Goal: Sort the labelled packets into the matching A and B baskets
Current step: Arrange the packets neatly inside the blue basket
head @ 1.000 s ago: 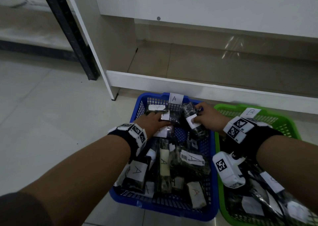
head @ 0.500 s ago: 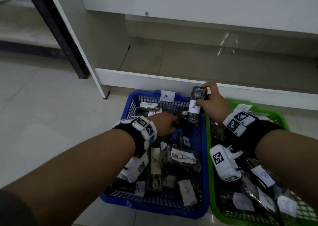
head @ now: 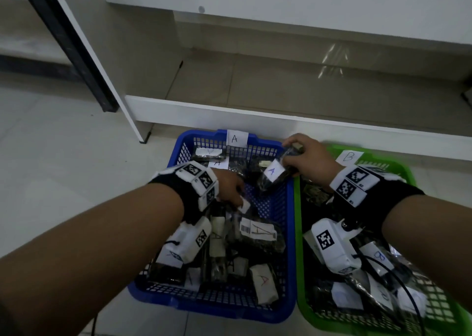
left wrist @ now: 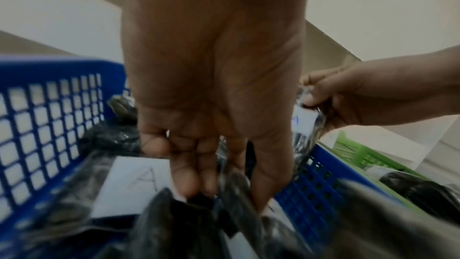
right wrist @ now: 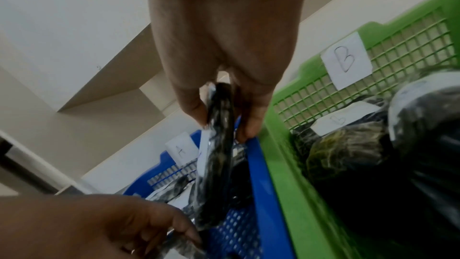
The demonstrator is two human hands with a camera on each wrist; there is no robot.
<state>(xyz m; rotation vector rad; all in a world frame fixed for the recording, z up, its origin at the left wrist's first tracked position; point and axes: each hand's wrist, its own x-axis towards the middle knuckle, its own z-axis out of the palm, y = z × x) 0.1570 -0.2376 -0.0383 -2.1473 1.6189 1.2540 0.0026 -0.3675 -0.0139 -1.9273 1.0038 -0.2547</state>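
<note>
On the floor, baskets: a blue basket [head: 290, 233] tagged A sits touching a green basket [head: 297, 259] tagged B, side by side below a white shelf edge [head: 281, 116].
Right hand: and there's the right hand [head: 310, 158] up over the far right corner of the blue basket, fingers and thumb pinching the top of a dark packet [head: 274, 174]; the right wrist view shows the thumb on one face and fingers on the other.
Held packet: it hangs tilted, white label with a blue A facing up, its lower end down inside the blue basket, close against the right wall.
Left hand: the left hand [head: 228, 187] is low in the middle of the blue basket, fingers pointing down into the pile; in the left wrist view the fingers [left wrist: 189, 174] lie close together with the tips on dark packets. Gripping one or only touching it? Can't tell, the tips are blurred.
Blue basket contents: plenty of dark packets with A labels, one with a barcode label [head: 258, 229] just near of the left hand, another with a red A [head: 263, 280] at the near edge.
Green basket contents: dark packets too, a blue B label [head: 379, 255] showing beside the right wrist camera [head: 332, 246].
Wrists: black bands with white marker blocks [head: 355, 183] on both arms.
</note>
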